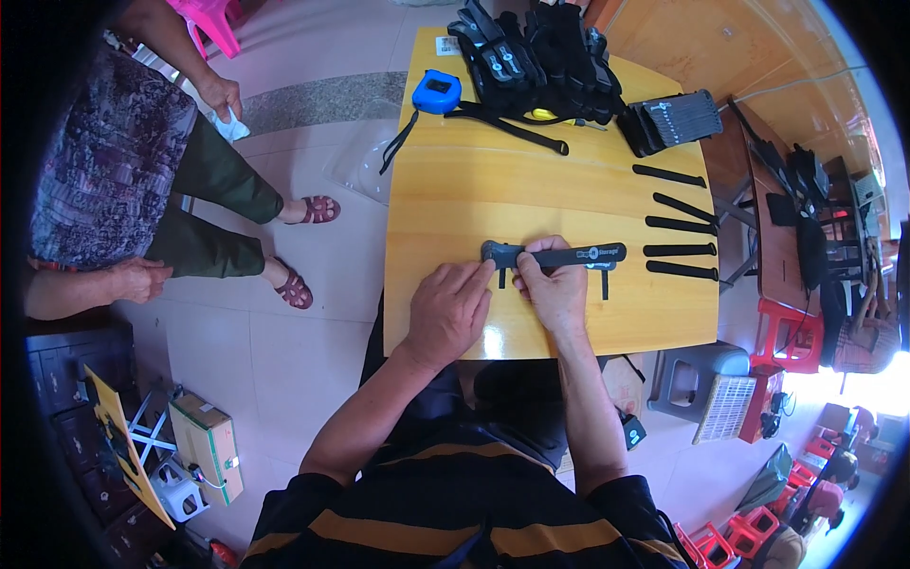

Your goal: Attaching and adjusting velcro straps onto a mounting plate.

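A flat black strap (pixel 592 255) with pale printing lies crosswise in front of me, just above the wooden table's near part. My right hand (pixel 556 296) pinches it near its middle between thumb and fingers. At its rounded left end are the closed fingertips of my left hand (pixel 449 311), holding that end; the thumb is mostly hidden. Another dark printed piece shows partly beneath the strap, largely covered. Two narrow black tabs, a left tab (pixel 502 280) and a right tab (pixel 605 285), stick out toward me below it.
Several black straps (pixel 681 224) lie along the table's (pixel 436 209) right side. Toward the far edge are a blue tape measure (pixel 437 92), a heap of black straps (pixel 540 66) and a stacked black bundle (pixel 671 123). A person (pixel 114 161) sits at left; a grey stool (pixel 697 379) stands right.
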